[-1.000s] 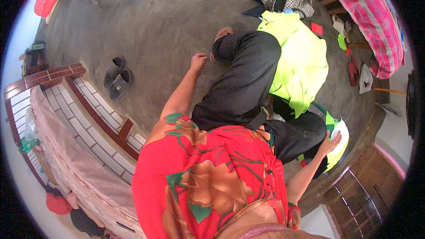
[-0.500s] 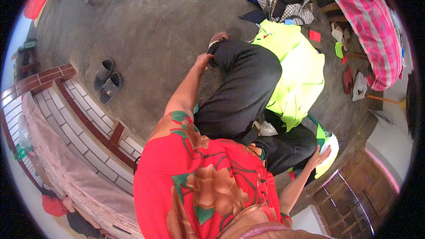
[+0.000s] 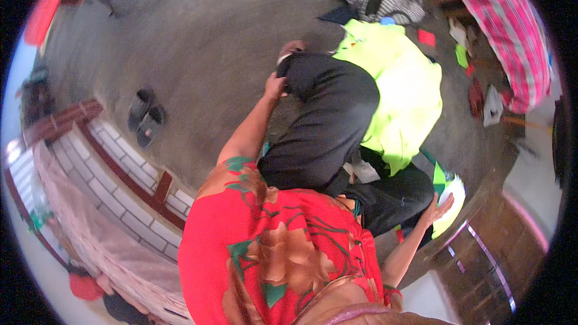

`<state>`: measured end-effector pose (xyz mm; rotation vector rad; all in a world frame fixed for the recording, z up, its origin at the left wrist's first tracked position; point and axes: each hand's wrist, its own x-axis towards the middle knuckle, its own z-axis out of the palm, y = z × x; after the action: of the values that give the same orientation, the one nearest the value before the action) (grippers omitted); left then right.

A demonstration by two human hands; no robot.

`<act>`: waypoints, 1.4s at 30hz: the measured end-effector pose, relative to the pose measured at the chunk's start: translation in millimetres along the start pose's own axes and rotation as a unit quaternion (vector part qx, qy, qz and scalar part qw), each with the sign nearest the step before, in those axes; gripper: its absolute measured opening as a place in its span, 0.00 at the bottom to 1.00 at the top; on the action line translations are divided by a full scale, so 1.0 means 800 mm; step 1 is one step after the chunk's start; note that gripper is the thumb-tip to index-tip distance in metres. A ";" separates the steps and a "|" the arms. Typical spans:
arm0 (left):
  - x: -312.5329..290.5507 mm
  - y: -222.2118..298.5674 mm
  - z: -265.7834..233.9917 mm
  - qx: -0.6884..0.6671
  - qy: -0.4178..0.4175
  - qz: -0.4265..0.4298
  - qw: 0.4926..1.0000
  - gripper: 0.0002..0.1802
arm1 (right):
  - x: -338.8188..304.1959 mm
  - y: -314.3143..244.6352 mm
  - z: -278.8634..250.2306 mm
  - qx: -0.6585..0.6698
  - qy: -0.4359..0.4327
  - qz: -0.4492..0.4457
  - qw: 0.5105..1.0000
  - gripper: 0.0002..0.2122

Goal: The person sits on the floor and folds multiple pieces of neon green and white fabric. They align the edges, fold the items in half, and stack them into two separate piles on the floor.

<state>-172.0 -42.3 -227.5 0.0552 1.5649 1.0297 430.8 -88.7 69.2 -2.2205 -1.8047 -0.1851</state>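
My left hand is at the cuff of my black trouser leg, its fingers curled against the cloth and partly hidden by it. Off to the right, my right hand has its fingers stretched out and lies against a bright yellow-green and white piece beside my other knee. A large fluorescent yellow cloth spreads over the floor and against my bent leg, between my hands. Below it, by my legs, is a crumpled whitish scrap.
Dark slippers lie on the grey floor to the left. A checked bag and a red square are at the far right. Pink plaid cloth hangs on the right. A bed with pink covering stands at the left.
The view has shifted slightly and blurred. Both hands stay almost where they were, the left at the trouser cuff and the right at the yellow-green piece.
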 end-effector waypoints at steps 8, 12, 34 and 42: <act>-0.006 -0.009 -0.025 -0.086 -0.052 -0.080 0.992 0.15 | 0.003 -0.032 -0.007 0.010 0.018 0.031 0.999 0.28; -0.017 -0.001 -0.022 -0.041 -0.077 -0.029 0.996 0.15 | 0.000 -0.027 -0.005 -0.005 0.029 0.031 0.999 0.29; -0.060 0.003 -0.098 0.092 -0.104 0.108 0.984 0.13 | 0.005 -0.016 0.011 0.049 0.151 0.107 0.982 0.29; -0.206 0.181 0.016 0.119 0.079 0.431 0.891 0.13 | -0.014 -0.031 0.000 0.024 0.220 0.077 0.972 0.10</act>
<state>-184.2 -38.8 -8.0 0.9307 1.8457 1.5311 404.2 -94.9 69.4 -2.0677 -1.3814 -0.5458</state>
